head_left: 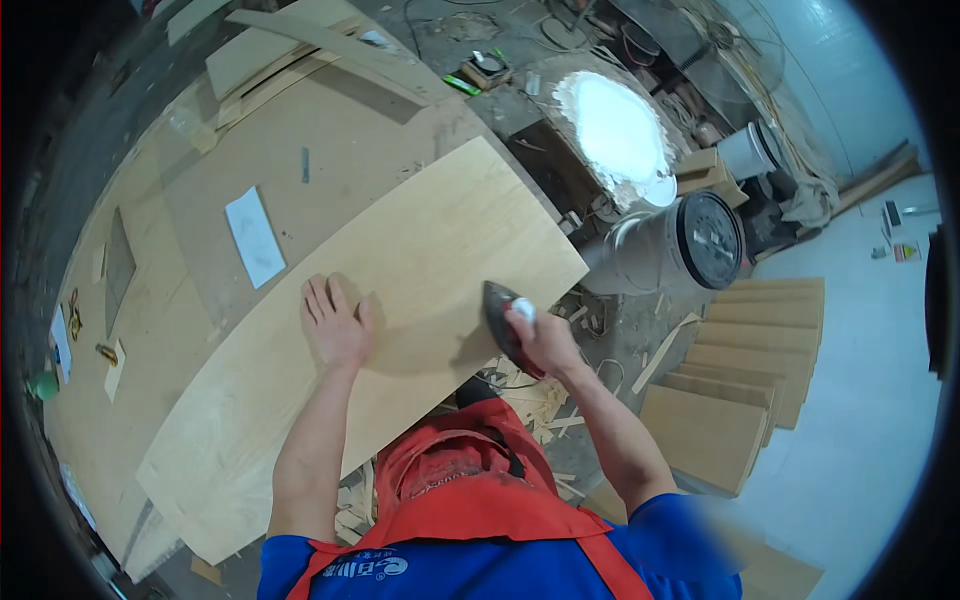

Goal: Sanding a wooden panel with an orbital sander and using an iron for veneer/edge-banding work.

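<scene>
Panel: a big pale plywood sheet (380, 330) is lying flat across the brown workbench (300, 170), its near long edge hanging over toward the person.

Iron: a dark clothes-style iron (500, 315) is sitting at that near edge, close to the sheet's right corner, point aimed away from the person.

Left hand: the left hand (335, 325) is resting palm down on the sheet, fingers spread, pressing and gripping nothing. Forearm is coming straight up from the lower edge, elbow tucked by the orange apron (480, 500).

Right hand: the right hand (535, 335) is wrapped around the iron's white handle, wrist bent a bit, arm angling in from the lower right.

Handling guess: honestly the sheet is looking thin and light for its size, so probably a bit floppy, and the smooth face could slide on the bench. A flat palm mid-panel seems like the sane way to pin it. The iron is looking solid and likely hot underneath, so handle only.

Around it: a white paper slip (255, 235) is lying on the bench, a metal drum (670, 245) is on its side to the right, cut boards (740, 370) are stacked stepwise on the floor, and wood scraps (540, 400) are littering the floor below the edge.
</scene>
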The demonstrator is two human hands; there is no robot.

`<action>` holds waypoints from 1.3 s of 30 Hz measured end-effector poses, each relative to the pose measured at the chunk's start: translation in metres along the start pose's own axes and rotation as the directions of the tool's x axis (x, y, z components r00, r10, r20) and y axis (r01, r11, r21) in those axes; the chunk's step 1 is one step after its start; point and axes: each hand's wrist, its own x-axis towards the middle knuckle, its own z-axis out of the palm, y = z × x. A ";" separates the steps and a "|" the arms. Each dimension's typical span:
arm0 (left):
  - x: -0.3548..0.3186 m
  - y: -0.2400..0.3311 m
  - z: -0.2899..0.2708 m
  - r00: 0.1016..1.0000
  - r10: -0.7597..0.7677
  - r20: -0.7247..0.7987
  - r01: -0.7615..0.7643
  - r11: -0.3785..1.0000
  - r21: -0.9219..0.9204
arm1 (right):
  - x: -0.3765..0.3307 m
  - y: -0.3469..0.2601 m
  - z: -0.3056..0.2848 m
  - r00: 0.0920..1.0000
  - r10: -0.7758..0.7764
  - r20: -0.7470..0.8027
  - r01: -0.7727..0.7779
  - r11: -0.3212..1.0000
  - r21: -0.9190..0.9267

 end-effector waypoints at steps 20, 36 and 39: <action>0.012 0.013 -0.017 0.993 0.097 0.071 -0.086 0.985 -0.149 | 0.044 0.024 -0.044 0.996 0.039 -0.082 -0.032 0.996 0.083; 0.074 0.141 -0.078 0.119 0.974 0.194 -0.891 0.191 -0.411 | -0.039 -0.019 0.008 0.934 -0.134 0.332 0.137 0.991 0.015; 0.079 0.131 -0.061 0.604 0.793 0.079 -0.651 0.548 -0.525 | 0.000 0.010 -0.012 0.993 -0.064 0.102 0.064 0.998 0.008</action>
